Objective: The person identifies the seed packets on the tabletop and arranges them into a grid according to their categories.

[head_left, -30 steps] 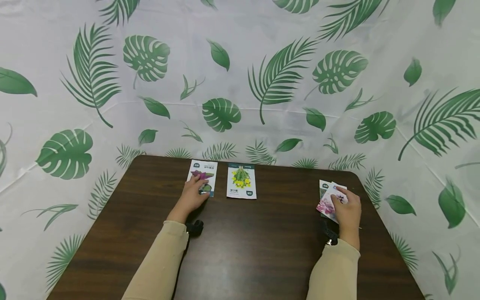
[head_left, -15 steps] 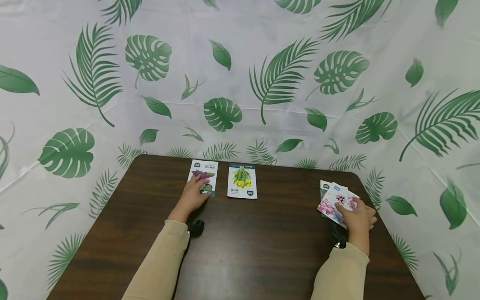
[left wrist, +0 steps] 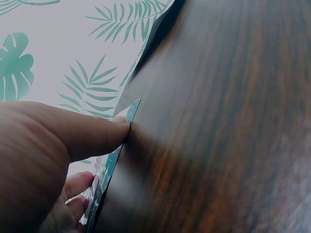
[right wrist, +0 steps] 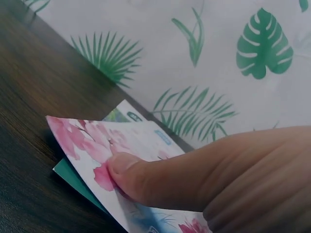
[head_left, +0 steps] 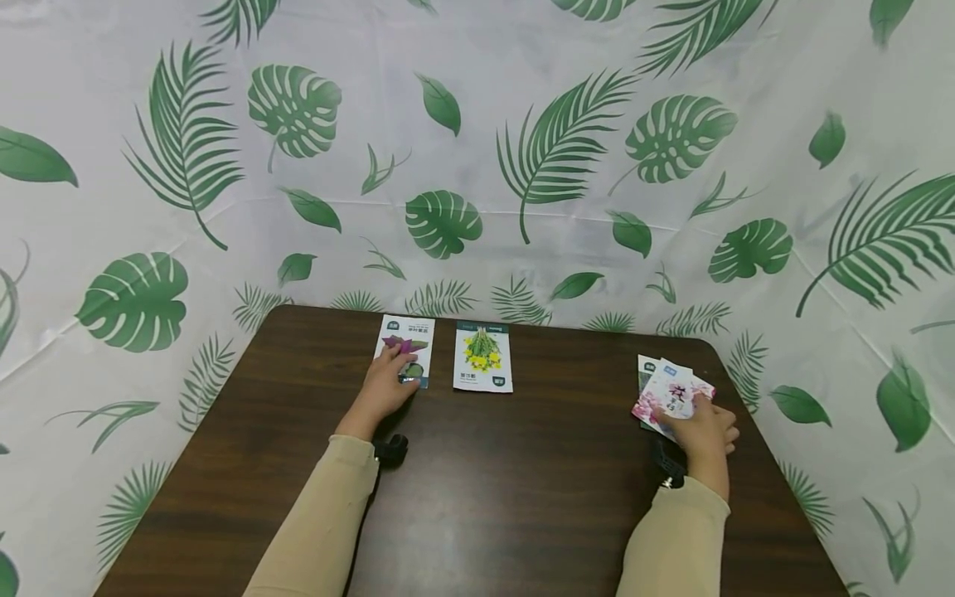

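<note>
My left hand [head_left: 383, 388] rests on a white seed packet [head_left: 419, 330] with a purple picture at the back left of the table. In the left wrist view the thumb [left wrist: 99, 136] lies at the packet's teal edge, the other fingers spread on its face. At the right, my right hand [head_left: 703, 429] pinches a packet with pink flowers [head_left: 674, 391] by its right side. The right wrist view has the thumb [right wrist: 141, 174] pressed on its printed face, the fingers hidden. A second packet with green edges [head_left: 646, 366] lies under it, mostly covered.
Right of my left hand, a packet with yellow flowers [head_left: 482, 358] lies flat near the back edge. The dark wooden table [head_left: 477, 497] meets a white leaf-patterned cloth [head_left: 552, 274] behind it. Dark straps [head_left: 391, 450] sit at both wrists.
My right hand has slid to the right edge of the pink-flower packet, uncovering more of it, then drawn back slightly left. The left hand stays on its packet.
</note>
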{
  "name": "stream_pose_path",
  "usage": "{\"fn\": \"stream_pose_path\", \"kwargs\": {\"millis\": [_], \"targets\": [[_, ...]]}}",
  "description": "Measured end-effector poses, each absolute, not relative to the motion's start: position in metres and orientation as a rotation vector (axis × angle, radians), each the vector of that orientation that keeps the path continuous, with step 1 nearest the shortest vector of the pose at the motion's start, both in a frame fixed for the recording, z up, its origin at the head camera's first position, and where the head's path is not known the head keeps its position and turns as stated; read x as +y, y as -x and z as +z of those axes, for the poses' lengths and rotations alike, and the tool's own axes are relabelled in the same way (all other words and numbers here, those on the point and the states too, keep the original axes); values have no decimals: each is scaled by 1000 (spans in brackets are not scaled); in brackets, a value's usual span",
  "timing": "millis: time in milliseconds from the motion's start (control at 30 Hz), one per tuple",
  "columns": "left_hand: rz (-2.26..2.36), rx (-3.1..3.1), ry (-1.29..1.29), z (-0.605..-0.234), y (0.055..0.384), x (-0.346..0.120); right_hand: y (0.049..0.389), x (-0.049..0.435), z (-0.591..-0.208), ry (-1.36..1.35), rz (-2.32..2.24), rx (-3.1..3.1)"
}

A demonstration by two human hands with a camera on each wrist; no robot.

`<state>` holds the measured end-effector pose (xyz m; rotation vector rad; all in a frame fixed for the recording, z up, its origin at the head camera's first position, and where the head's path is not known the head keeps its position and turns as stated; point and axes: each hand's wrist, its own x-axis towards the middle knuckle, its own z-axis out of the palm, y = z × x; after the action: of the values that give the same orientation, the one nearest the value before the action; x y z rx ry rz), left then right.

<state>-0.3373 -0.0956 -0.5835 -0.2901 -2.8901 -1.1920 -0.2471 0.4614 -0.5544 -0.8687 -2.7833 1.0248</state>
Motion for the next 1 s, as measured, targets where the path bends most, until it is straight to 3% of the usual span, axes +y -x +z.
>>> {"fn": "stream_pose_path", "kwargs": {"millis": [1000], "targets": [[-1183,-2887,292,-584,338,-95,262,449,-557,516,861,-3010]]}}
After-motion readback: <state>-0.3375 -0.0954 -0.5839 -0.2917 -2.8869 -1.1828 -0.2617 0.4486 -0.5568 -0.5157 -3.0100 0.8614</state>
